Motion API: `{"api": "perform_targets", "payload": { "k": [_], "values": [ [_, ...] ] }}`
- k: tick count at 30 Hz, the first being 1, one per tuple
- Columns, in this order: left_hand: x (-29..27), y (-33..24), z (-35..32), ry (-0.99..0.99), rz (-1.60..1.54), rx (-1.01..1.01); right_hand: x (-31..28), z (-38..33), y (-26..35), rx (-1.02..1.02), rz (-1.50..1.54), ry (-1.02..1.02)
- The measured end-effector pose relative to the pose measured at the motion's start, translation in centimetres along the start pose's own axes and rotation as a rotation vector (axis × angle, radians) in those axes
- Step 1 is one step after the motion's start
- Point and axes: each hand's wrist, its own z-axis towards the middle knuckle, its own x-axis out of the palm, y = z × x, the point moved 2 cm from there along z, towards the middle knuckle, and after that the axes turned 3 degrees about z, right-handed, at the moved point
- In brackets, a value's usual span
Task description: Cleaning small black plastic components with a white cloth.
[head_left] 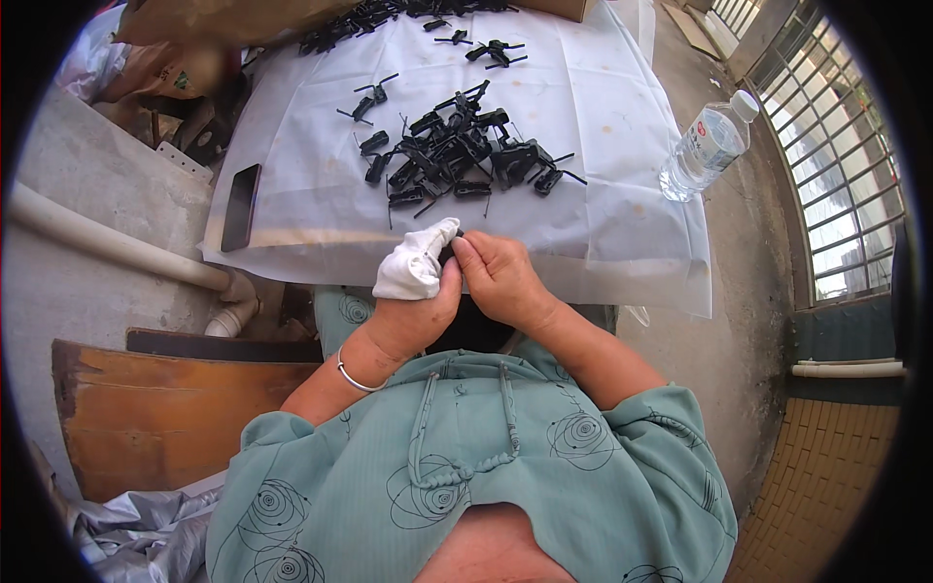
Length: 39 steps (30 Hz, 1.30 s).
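A white cloth (pixel 412 266) covers the fingers of my left hand (pixel 424 309), leaving its thumb and the base of the hand bare. My right hand (pixel 504 279) is closed, its thumb and fingers pinching right beside the cloth. Between the two hands a bit of a small black part (pixel 448 254) shows; most of it is hidden, so its exact shape cannot be made out. Just beyond my hands lies a loose pile of black plastic parts (pixel 449 154) with thin rods sticking out.
White plastic sheeting (pixel 622 238) covers the table. A dark phone (pixel 241 208) lies at its left edge, a clear water bottle (pixel 708 146) stands at the right edge. More black parts (pixel 374 21) and brown cardboard (pixel 224 21) sit at the far side. A pipe (pixel 117 243) runs along the left.
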Motion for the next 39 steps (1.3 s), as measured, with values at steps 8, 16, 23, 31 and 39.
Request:
{"api": "perform_targets", "payload": {
  "k": [8, 16, 23, 31, 39],
  "values": [
    [-0.3, -0.9, 0.3, 0.043, -0.364, -0.333, -0.9, 0.0, 0.8, 0.016, 0.276, 0.107],
    [0.1, 0.0, -0.3, 0.007, 0.022, 0.02, -0.8, 0.2, 0.3, 0.112, 0.157, 0.111],
    [-0.7, 0.8, 0.6, 0.189, -0.9, -0.523, -2.9, -0.4, -0.6, 0.006, -0.043, 0.192],
    [-0.4, -0.6, 0.6, 0.386, -0.781, -0.548, -3.1, 0.2, 0.9, -0.116, 0.09, 0.042],
    [0.1, 0.1, 0.8, 0.244, -0.43, -0.256, -2.5, -0.4, 1.2, -0.054, -0.026, 0.175]
  ]
}}
